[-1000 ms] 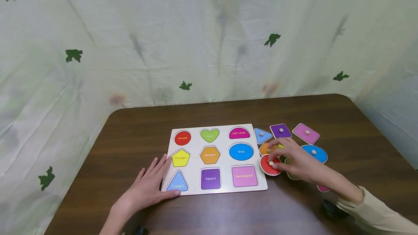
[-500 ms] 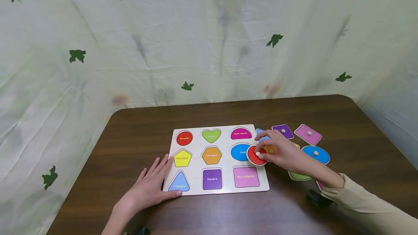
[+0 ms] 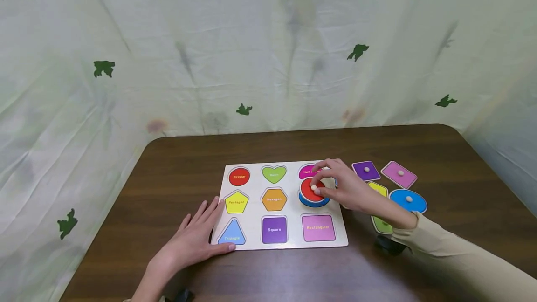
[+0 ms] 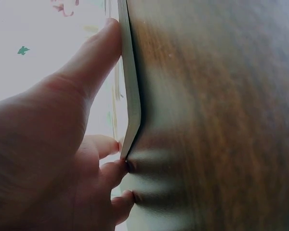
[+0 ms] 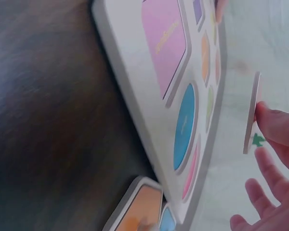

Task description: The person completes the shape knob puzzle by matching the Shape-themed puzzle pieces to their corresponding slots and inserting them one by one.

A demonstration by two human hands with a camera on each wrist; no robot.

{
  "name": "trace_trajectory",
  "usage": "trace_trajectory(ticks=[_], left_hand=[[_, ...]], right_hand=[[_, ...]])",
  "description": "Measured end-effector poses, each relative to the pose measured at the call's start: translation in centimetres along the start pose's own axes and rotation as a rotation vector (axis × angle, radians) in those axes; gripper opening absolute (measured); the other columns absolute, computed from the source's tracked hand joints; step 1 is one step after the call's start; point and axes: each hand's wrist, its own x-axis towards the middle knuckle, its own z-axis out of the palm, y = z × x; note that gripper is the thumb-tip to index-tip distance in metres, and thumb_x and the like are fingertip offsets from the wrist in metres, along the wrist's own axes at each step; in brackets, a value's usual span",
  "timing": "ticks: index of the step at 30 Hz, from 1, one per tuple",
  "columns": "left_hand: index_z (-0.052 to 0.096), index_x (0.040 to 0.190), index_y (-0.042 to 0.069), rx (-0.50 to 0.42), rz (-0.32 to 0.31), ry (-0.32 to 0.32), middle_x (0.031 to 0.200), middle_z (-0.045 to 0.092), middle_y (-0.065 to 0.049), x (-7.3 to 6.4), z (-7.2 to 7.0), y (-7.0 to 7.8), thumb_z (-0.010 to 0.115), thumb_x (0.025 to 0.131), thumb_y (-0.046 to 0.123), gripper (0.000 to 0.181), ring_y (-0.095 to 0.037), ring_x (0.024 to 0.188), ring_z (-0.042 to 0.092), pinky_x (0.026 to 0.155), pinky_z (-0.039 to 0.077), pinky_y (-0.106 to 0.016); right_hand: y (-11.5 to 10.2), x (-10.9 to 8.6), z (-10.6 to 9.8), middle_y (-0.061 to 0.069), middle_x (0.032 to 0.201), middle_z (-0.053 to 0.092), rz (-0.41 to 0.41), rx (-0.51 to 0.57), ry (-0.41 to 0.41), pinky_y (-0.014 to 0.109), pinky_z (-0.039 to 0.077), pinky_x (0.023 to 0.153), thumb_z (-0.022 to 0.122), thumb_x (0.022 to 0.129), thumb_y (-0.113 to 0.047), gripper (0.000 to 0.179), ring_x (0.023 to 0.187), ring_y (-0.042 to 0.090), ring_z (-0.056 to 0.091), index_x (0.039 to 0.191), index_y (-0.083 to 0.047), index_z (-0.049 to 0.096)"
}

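My right hand (image 3: 346, 188) pinches the small knob of a red round puzzle piece (image 3: 306, 191), held over the oval spot of the white shape board (image 3: 254, 219). The right wrist view catches that red round piece (image 5: 252, 113) edge-on, raised off the board, the other fingers spread below. At the board's near left corner rests my left hand (image 3: 189, 241), fingers spread along the left edge and thumb on the front edge. Seen close in the left wrist view, my left hand (image 4: 43, 130) touches the board's side (image 4: 130, 86).
Loose knobbed pieces lie right of the board: a purple square (image 3: 361, 168), a pink rectangle (image 3: 394, 171), a blue oval (image 3: 416, 204), a yellow one (image 3: 379, 188) and a green one (image 3: 382, 226), partly hidden. An orange piece (image 5: 142, 209) touches the board's edge. A patterned curtain (image 3: 201, 78) hangs behind.
My right hand has lifted the red round piece from among the loose pieces and carried it left over the board. The left hand has stayed on the board's corner.
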Motion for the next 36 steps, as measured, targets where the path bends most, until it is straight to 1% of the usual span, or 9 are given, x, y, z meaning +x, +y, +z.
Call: trace_trajectory(ticks=[4,9,13,17,24,28,31,34,36], left_hand=[[0.022,0.158,0.016,0.001,-0.003,-0.002,0.163,0.017,-0.010,0.0,0.0,0.0,0.067,0.072,0.074,0.114,-0.039,0.148,0.010,0.110,0.010,-0.069],[0.022,0.158,0.015,-0.002,-0.002,-0.003,0.163,0.017,-0.010,0.0,-0.1,0.1,0.068,0.072,0.074,0.113,-0.039,0.148,0.010,0.110,0.010,-0.069],[0.022,0.158,0.015,-0.003,-0.004,-0.005,0.163,0.017,-0.010,0.0,-0.1,0.1,0.068,0.072,0.074,0.114,-0.039,0.148,0.010,0.110,0.010,-0.069],[0.022,0.158,0.015,-0.007,-0.007,-0.005,0.163,0.018,-0.011,0.0,-0.1,0.1,0.069,0.072,0.073,0.114,-0.039,0.147,0.010,0.109,0.010,-0.070],[0.023,0.158,0.015,-0.009,-0.009,-0.004,0.163,0.018,-0.010,0.0,-0.1,0.2,0.069,0.071,0.074,0.114,-0.039,0.148,0.010,0.109,0.009,-0.069],[0.023,0.158,0.016,-0.006,-0.009,0.000,0.163,0.018,-0.010,0.0,-0.1,0.1,0.069,0.071,0.074,0.114,-0.039,0.147,0.011,0.109,0.009,-0.070],[0.023,0.158,0.016,-0.006,-0.005,0.003,0.163,0.018,-0.010,0.0,-0.1,0.1,0.068,0.072,0.074,0.114,-0.038,0.148,0.011,0.109,0.009,-0.070],[0.023,0.158,0.016,-0.005,-0.003,0.005,0.163,0.018,-0.010,0.0,-0.1,0.1,0.068,0.072,0.074,0.113,-0.038,0.148,0.011,0.110,0.010,-0.069],[0.024,0.158,0.015,-0.001,-0.002,0.005,0.163,0.018,-0.010,0.0,-0.1,0.2,0.068,0.072,0.074,0.113,-0.038,0.148,0.011,0.110,0.010,-0.069]], right_hand=[[-0.4,0.7,0.3,0.004,0.123,0.059,-0.017,0.023,-0.010,0.051,0.053,0.088,0.083,0.081,-0.017,0.016,0.124,0.027,0.042,0.093,-0.024,0.075],[-1.0,1.8,0.3,0.002,0.123,0.059,-0.027,0.003,-0.011,0.046,0.052,0.090,0.083,0.081,-0.017,0.016,0.123,0.024,0.042,0.092,-0.023,0.075],[-1.3,2.8,0.4,0.002,0.123,0.057,-0.028,-0.009,-0.017,0.046,0.051,0.090,0.083,0.081,-0.016,0.017,0.124,0.026,0.042,0.095,-0.021,0.075],[-1.6,3.8,0.7,0.002,0.124,0.057,-0.006,-0.003,-0.040,0.045,0.053,0.088,0.082,0.082,-0.016,0.016,0.124,0.025,0.042,0.096,-0.020,0.076],[-1.9,5.5,1.6,0.006,0.126,0.057,-0.002,0.027,-0.055,0.051,0.051,0.091,0.082,0.081,-0.013,0.016,0.127,0.029,0.041,0.095,-0.017,0.076],[-2.1,6.5,2.1,0.005,0.127,0.057,-0.009,0.039,-0.073,0.046,0.054,0.086,0.081,0.082,-0.013,0.013,0.126,0.027,0.040,0.093,-0.018,0.076],[-2.3,7.2,2.6,0.004,0.126,0.057,-0.013,0.031,-0.085,0.043,0.052,0.089,0.080,0.084,-0.015,0.010,0.125,0.026,0.040,0.092,-0.019,0.076],[-2.5,8.0,3.0,0.004,0.126,0.057,-0.014,0.022,-0.094,0.045,0.047,0.095,0.079,0.085,-0.016,0.009,0.125,0.025,0.040,0.092,-0.018,0.076],[-2.6,8.5,3.4,0.004,0.126,0.057,-0.013,0.017,-0.101,0.045,0.045,0.097,0.079,0.085,-0.016,0.009,0.125,0.025,0.040,0.093,-0.018,0.076]])
